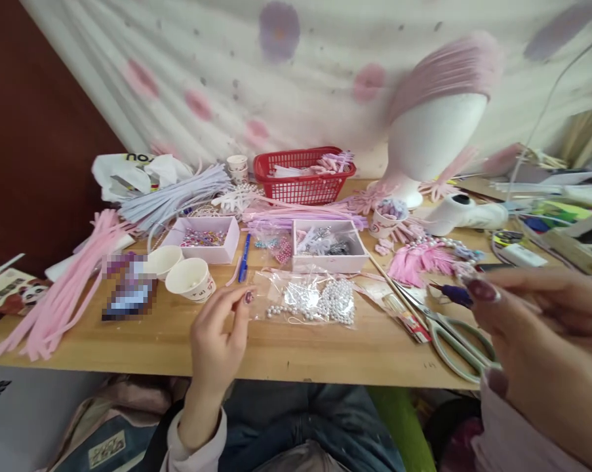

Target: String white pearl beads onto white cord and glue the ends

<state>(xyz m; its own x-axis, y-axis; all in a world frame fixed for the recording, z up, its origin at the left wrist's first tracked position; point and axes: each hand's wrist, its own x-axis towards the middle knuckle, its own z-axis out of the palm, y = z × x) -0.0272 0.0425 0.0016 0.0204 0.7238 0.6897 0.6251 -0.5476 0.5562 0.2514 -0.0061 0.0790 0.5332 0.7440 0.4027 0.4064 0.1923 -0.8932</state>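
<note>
**Two hands over a craft desk (296,354)**

The left hand (219,341) is held above the front of the desk, with thumb and forefinger pinched together just beside the left edge of a clear bag of pearl beads (320,301). Whether anything sits between them is too small to tell. The right hand (546,334) is raised close to the camera, blurred, above the scissors (453,337); I cannot tell whether its fingers grip anything. Two paper cups (192,278) stand left of the bag
</note>
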